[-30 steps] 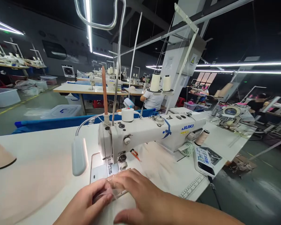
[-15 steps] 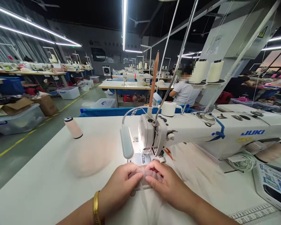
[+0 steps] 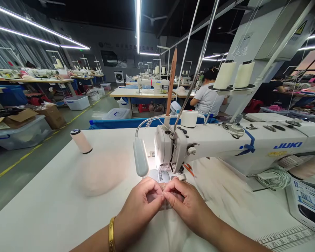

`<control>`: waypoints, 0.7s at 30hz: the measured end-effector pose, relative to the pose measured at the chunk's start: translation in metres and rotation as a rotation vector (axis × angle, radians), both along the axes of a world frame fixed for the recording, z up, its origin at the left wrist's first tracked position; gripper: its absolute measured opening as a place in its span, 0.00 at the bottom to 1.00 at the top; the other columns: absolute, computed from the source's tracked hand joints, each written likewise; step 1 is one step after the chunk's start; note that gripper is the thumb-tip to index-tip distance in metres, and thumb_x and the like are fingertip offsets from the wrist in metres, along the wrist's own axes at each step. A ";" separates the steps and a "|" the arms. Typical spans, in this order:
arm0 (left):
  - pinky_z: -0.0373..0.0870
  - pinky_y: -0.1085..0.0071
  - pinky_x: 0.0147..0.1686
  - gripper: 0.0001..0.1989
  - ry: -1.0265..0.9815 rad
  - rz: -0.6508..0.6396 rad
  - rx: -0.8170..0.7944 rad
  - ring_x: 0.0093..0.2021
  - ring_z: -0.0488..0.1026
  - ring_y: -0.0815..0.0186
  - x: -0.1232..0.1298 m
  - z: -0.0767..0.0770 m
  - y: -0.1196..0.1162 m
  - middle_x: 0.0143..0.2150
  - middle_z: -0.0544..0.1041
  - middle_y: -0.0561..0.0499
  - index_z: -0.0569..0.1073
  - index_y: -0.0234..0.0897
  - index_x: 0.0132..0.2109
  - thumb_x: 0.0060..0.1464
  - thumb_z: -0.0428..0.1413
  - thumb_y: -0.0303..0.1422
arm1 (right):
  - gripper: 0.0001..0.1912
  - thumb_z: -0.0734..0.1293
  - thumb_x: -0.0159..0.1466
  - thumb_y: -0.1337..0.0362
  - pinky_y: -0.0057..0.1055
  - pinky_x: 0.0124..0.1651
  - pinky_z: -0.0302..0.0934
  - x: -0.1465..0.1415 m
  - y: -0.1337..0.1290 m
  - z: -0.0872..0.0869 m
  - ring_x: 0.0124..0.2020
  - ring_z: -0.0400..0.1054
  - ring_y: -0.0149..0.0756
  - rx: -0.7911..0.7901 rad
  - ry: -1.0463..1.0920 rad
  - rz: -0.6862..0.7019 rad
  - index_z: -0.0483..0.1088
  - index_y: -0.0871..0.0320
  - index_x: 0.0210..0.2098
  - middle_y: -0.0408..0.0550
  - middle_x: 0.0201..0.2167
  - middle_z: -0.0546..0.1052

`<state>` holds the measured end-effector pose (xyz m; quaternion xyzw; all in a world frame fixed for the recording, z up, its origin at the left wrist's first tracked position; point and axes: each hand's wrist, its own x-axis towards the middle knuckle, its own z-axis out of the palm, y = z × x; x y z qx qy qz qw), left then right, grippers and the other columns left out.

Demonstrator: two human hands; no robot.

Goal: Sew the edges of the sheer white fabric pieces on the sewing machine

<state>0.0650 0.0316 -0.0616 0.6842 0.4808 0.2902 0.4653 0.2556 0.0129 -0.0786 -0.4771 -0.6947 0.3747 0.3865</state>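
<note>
My left hand (image 3: pixel 147 201), with a gold bangle at the wrist, pinches a thin, sheer pale fabric (image 3: pixel 170 229) between thumb and fingertips. Close beside it, my right hand (image 3: pixel 185 199) pinches the same fabric, and the fingertips of both hands meet. The fabric hangs down toward me over the table edge side. Just beyond the fingers are the needle plate and presser foot (image 3: pixel 162 175) of a white sewing machine (image 3: pixel 212 140). A small grey lamp (image 3: pixel 141 157) lights that spot from the left.
On the white table (image 3: pixel 42 196) lie a sheer pale fabric heap (image 3: pixel 102 173), a pink thread cone (image 3: pixel 81 141), more sheer fabric (image 3: pixel 220 185), orange-handled snips (image 3: pixel 189 169), a clear ruler (image 3: pixel 286 238) and a coiled cable (image 3: pixel 274 179). A person (image 3: pixel 208 96) sits farther back.
My hands have drawn together until the fingertips meet on the fabric, with the left hand shifting slightly right. The camera view has moved a little.
</note>
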 end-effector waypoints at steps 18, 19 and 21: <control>0.59 0.72 0.28 0.19 -0.168 -0.043 -0.283 0.28 0.63 0.68 0.001 -0.002 0.000 0.30 0.69 0.56 0.69 0.38 0.38 0.53 0.63 0.48 | 0.14 0.65 0.72 0.54 0.34 0.42 0.62 0.002 -0.005 -0.001 0.37 0.69 0.39 -0.074 0.113 -0.014 0.74 0.53 0.34 0.44 0.33 0.76; 0.59 0.72 0.28 0.18 -0.162 -0.037 -0.279 0.28 0.63 0.68 0.001 -0.002 0.000 0.30 0.69 0.56 0.68 0.39 0.36 0.53 0.63 0.48 | 0.14 0.65 0.73 0.53 0.35 0.43 0.62 0.002 -0.005 -0.001 0.38 0.70 0.39 -0.072 0.116 -0.014 0.74 0.53 0.34 0.44 0.34 0.76; 0.59 0.72 0.29 0.19 -0.149 -0.031 -0.251 0.28 0.62 0.68 0.001 -0.002 0.000 0.29 0.67 0.57 0.67 0.39 0.34 0.53 0.63 0.48 | 0.14 0.65 0.73 0.53 0.35 0.44 0.62 0.002 -0.005 -0.001 0.38 0.70 0.39 -0.063 0.119 -0.017 0.74 0.53 0.34 0.44 0.34 0.77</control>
